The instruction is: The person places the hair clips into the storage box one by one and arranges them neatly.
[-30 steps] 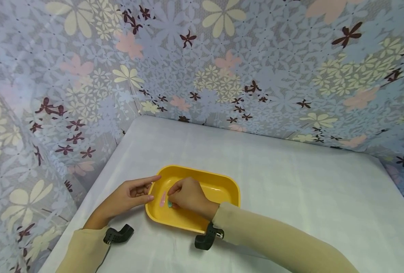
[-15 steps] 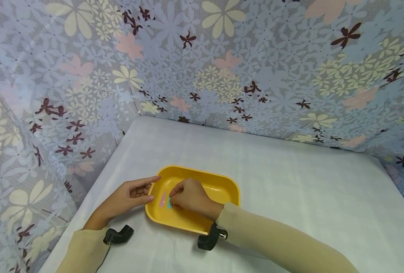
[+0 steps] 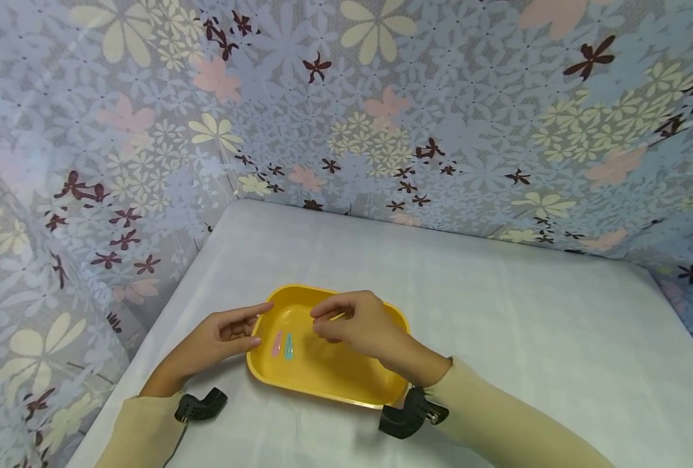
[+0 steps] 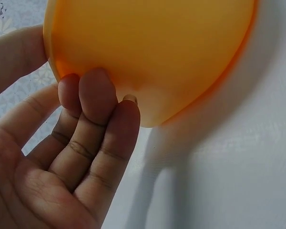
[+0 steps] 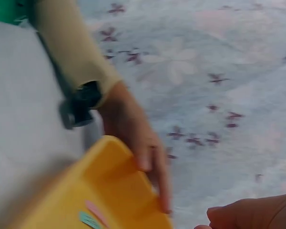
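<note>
A yellow plastic tray (image 3: 335, 383) stands on the white-covered table. Side by side in its left part lie a pink snap hair clip (image 3: 277, 344) and a teal snap hair clip (image 3: 289, 346). My left hand (image 3: 223, 335) grips the tray's left end, thumb and index finger at the rim; in the left wrist view its other fingers (image 4: 97, 93) curl against the outer wall. Over the tray's middle hovers my right hand (image 3: 361, 325), fingers loosely bent, nothing visible between them. Only part of that hand shows in the right wrist view.
White cloth covers the table (image 3: 516, 325), which stretches far to the right of the tray. Flower-patterned fabric (image 3: 346, 117) rises behind and on the left. Each wrist carries a black camera mount (image 3: 201, 404). A green patch (image 5: 5, 10) shows in the right wrist view's corner.
My right hand has let go of the teal hair clip and moved right and up from it, leaving it beside the pink one. The left hand has stayed at the tray.
</note>
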Tool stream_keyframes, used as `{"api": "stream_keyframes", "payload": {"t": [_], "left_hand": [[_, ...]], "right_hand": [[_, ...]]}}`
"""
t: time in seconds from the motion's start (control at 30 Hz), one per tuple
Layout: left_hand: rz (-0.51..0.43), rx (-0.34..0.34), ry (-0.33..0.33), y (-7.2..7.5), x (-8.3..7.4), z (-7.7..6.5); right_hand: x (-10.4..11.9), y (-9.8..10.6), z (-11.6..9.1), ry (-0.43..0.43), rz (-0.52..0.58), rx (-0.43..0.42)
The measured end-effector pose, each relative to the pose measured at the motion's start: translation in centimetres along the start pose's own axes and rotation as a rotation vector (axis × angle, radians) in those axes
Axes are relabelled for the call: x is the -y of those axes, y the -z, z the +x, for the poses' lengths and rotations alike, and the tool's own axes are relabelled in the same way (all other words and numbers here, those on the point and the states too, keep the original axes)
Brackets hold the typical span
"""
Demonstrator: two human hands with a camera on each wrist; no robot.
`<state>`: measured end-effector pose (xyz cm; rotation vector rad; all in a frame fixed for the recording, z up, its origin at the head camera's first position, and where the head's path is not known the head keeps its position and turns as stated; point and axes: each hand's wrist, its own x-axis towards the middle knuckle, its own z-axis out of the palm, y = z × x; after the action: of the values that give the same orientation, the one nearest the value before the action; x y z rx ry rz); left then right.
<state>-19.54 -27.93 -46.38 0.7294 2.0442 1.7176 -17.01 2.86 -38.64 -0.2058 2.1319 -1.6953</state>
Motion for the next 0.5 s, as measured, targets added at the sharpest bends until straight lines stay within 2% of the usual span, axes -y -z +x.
{"api": "stream_keyframes", "payload": {"t": [0.23,0.5], "left_hand": [[0.019,-0.012,-0.006,0.0,0.2,0.0],[0.026,-0.012,-0.014,0.0,0.2,0.0]], "right_hand": [[0.6,4.5,-3.5,0.021,0.104,-0.088],[-2.4,7.8,-7.2,0.005,0.202,-0.196]]}}
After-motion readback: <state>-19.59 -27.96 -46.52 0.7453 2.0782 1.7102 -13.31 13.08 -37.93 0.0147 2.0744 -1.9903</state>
